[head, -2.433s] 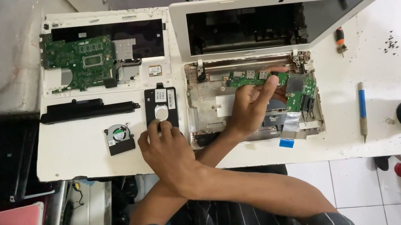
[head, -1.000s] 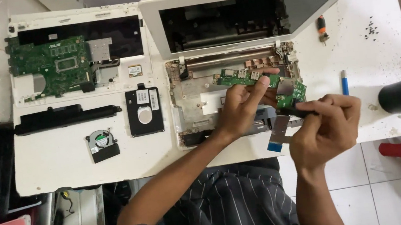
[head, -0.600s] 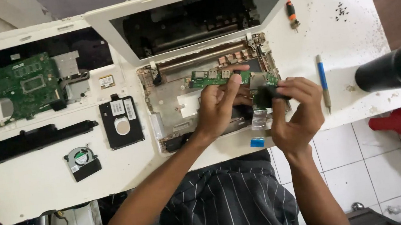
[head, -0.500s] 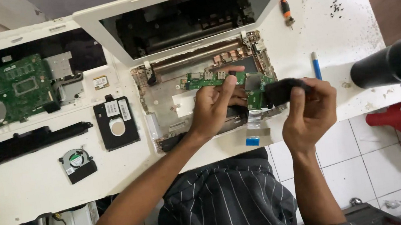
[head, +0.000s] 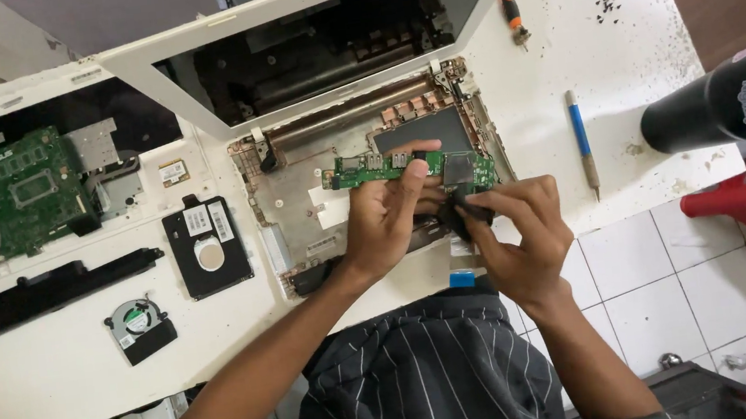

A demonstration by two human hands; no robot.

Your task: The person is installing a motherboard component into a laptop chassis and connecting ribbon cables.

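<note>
A white laptop shell [head: 297, 199] lies open and stripped on a white table [head: 56, 386]. My left hand [head: 387, 212] holds a narrow green circuit board [head: 369, 171] over the shell's right half, thumb on top. My right hand [head: 521, 235] is beside it, fingers pinched on a small black part [head: 466, 208] at the board's right end. A flat ribbon cable with a blue tab [head: 461, 277] hangs at the shell's front edge.
On the left lie a green motherboard [head: 6, 195], a black hard drive [head: 206, 247], a long black battery bar [head: 46, 294] and a small fan [head: 136, 325]. A blue-handled screwdriver [head: 581, 134], an orange one [head: 514, 17] and loose screws [head: 607, 0] are on the right. A black cylinder [head: 735, 98] juts in.
My right hand crossed from the hard drive on the left to the right end of the green board and closed on the black part. The view shifted left and closer.
</note>
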